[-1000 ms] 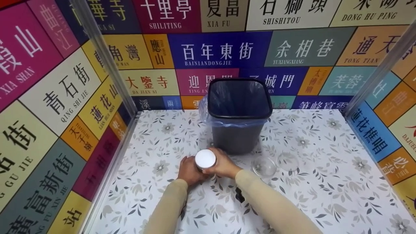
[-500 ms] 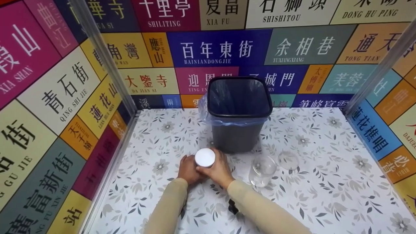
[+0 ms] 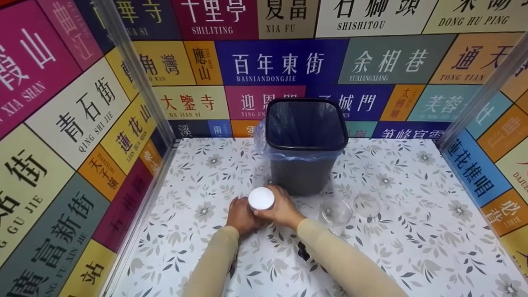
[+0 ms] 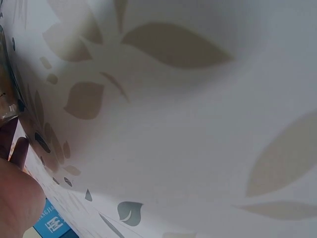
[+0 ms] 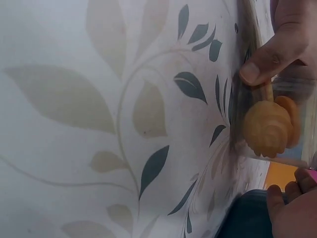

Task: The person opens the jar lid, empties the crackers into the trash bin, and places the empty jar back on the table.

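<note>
A clear jar (image 5: 307,106) with a white lid (image 3: 261,199) stands in front of the bin, held between both hands. Inside it, in the right wrist view, lie yellow-orange rounded ridged pieces (image 5: 267,126), perhaps cookies. My left hand (image 3: 242,218) grips the jar's body below the lid, at its left. Curled round the lid from the right is my right hand (image 3: 282,208), its thumb on the near side. At the edge of the left wrist view only part of a hand (image 4: 20,203) and a sliver of the jar show.
A dark bin (image 3: 303,173) with a blue bag (image 3: 262,144) folded over its rim stands behind the hands. To the right are a clear cup (image 3: 336,212), partly behind my right forearm, and a round transparent piece (image 3: 366,206). Printed walls (image 3: 280,62) enclose the floral tabletop (image 3: 396,255).
My right hand and forearm have swung left and then back to the right around the lid, briefly uncovering the cup. The left hand and the jar have hardly moved.
</note>
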Demonstrator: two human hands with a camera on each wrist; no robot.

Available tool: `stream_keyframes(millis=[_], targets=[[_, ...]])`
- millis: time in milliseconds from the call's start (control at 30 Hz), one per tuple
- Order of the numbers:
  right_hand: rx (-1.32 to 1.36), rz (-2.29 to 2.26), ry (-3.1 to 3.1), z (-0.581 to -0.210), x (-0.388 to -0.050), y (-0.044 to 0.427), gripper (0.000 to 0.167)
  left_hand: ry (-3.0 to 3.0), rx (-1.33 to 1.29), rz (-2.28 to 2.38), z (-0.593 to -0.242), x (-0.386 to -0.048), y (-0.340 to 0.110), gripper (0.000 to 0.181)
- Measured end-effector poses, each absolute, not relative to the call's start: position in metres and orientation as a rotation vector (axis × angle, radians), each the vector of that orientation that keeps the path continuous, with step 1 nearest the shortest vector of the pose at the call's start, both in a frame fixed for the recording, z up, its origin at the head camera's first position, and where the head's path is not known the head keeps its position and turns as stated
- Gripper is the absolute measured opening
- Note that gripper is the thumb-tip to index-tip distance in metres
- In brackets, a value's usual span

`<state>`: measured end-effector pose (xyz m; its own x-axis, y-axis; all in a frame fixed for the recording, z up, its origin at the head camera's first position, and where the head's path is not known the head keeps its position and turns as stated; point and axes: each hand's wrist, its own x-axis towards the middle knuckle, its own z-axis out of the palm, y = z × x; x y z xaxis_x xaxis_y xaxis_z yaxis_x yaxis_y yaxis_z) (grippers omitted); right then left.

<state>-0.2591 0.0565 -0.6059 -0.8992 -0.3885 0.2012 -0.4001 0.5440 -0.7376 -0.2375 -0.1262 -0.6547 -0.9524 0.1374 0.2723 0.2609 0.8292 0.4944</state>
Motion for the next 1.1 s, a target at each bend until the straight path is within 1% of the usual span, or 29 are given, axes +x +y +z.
stream_keyframes(millis=[167,367,600,733,900,1100], targets=[[0.666,1.406,-2.662,-0.604,-0.258,0.062,0.095,-2.764,-0.325,-0.820,-0.656,-0.239,-0.124,0.076],[0.627,1.436,-2.565,-0.600,-0.250,0.072,0.093,-2.799,-0.318,-0.853,-0.653,-0.238,-0.126,0.080],[0.523,1.483,-2.592,-0.597,-0.216,0.093,0.099,-2.824,-0.292,-0.832,-0.650,-0.237,-0.127,0.081],[0.464,1.481,-2.674,-0.601,-0.192,0.109,0.099,-2.861,-0.261,-0.862,-0.647,-0.238,-0.124,0.085],[0.530,1.334,-2.782,-0.609,-0.171,0.127,0.099,-2.896,-0.209,-0.917,-0.644,-0.238,-0.122,0.087],[0.666,1.041,-2.873,-0.627,-0.162,0.139,0.101,-2.934,-0.199,-0.911,-0.644,-0.237,-0.119,0.087]])
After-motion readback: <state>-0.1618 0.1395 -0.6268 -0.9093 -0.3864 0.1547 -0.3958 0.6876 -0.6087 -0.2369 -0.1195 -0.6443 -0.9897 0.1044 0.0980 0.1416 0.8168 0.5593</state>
